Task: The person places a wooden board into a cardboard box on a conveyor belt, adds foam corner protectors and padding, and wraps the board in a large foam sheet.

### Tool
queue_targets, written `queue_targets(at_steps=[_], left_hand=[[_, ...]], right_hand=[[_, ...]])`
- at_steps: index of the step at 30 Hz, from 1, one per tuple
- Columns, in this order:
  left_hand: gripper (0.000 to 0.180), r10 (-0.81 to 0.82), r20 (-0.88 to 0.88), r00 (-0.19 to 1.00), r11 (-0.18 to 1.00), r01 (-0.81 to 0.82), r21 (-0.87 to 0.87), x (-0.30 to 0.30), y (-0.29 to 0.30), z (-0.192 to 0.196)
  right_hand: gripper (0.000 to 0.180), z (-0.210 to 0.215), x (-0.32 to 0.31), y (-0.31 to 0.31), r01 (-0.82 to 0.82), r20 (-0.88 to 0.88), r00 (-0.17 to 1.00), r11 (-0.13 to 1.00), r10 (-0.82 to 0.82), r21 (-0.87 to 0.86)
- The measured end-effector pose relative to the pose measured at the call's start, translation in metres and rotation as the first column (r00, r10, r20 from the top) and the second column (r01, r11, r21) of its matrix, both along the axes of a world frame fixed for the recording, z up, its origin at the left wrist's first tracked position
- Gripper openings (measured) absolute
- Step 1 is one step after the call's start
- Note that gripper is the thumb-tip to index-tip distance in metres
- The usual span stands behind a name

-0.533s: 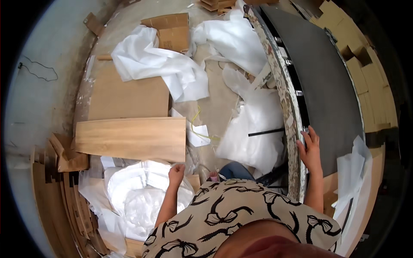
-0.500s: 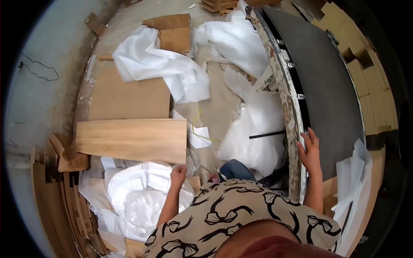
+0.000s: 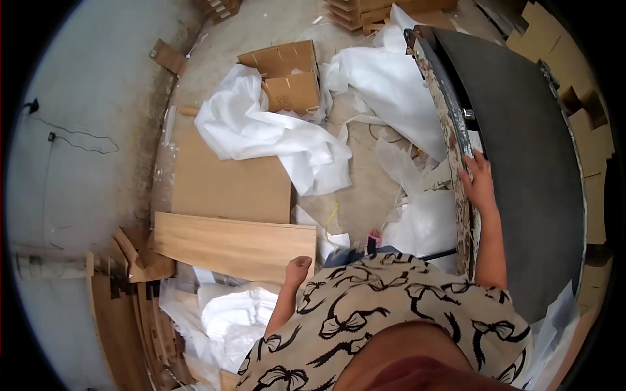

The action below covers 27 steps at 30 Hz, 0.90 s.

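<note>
Near eight o'clock lies a pale-brown wooden board (image 3: pixel 228 244); the left hand (image 3: pixel 298 268), fingers curled together, overlaps its right end, contact unclear. At three o'clock the right hand (image 3: pixel 480 181), fingers spread, now sits farther along the chipped, peeling frame (image 3: pixel 453 127) beside a flat dark-grey surface (image 3: pixel 531 163).

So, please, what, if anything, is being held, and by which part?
Left hand, by the wooden board: cannot tell. Right hand, at the frame: nothing visible.
</note>
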<state>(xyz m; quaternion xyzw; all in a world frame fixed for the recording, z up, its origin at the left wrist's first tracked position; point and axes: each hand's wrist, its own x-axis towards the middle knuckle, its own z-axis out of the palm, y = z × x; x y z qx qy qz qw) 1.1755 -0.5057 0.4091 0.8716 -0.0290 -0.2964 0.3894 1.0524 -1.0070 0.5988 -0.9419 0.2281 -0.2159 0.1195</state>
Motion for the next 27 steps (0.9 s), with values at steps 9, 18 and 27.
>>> queue_targets(at_steps=[9,18,27], left_hand=[[0.036,-0.177,-0.226,0.958,0.912,0.246,0.328,0.063,0.021,-0.111],[0.032,-0.186,-0.163,0.969,0.905,0.234,0.355,0.352,-0.145,-0.082],[0.032,-0.460,0.155,0.874,0.888,0.453,0.080,0.595,-0.480,-0.031]], right_hand=[[0.015,-0.022,0.120,-0.105,0.145,-0.012,0.989,0.958,-0.147,0.246],[0.016,-0.070,0.201,-0.153,0.347,-0.301,0.918,0.889,-0.257,0.299],[0.016,-0.053,0.332,-0.181,0.274,-0.297,0.947,0.789,-0.121,0.550]])
